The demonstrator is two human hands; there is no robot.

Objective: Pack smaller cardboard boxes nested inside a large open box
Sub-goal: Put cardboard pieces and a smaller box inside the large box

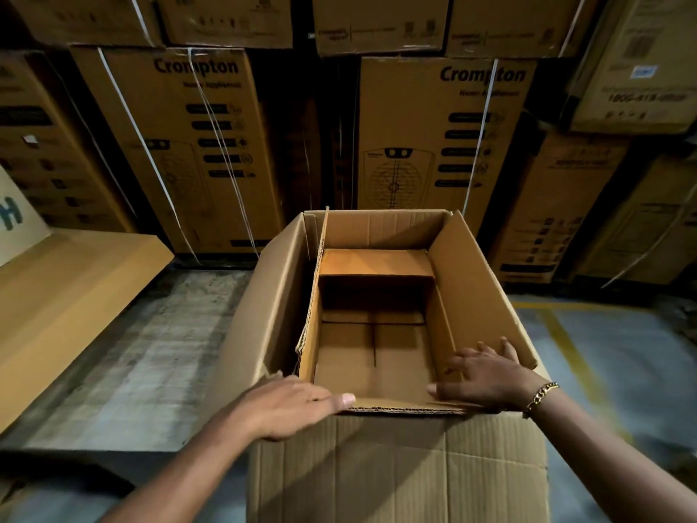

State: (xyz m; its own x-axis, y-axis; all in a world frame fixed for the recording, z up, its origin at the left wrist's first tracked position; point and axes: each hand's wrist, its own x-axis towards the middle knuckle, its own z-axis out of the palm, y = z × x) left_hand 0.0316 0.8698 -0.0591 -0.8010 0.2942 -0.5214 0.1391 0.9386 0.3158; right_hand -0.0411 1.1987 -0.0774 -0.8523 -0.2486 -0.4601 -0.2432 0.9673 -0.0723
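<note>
While stacked Crompton cartons (pixel 196 145) wall off the far side of the concrete floor (pixel 143 364), the large open box (pixel 396 477) stands close before the person. A smaller box (pixel 371 358) sits nested inside it, open-topped, its far flap folded inward. The left hand (pixel 290 403) lies flat on the near-left rim, gripping nothing. The right hand (pixel 486 375) spreads straight fingers (pixel 484 349) against the right flap, holding nothing. A chain bracelet (pixel 541 397) circles that wrist.

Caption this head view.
Left hand and right hand on rim of large open brown cardboard box; smaller cardboard box nested inside.
</note>
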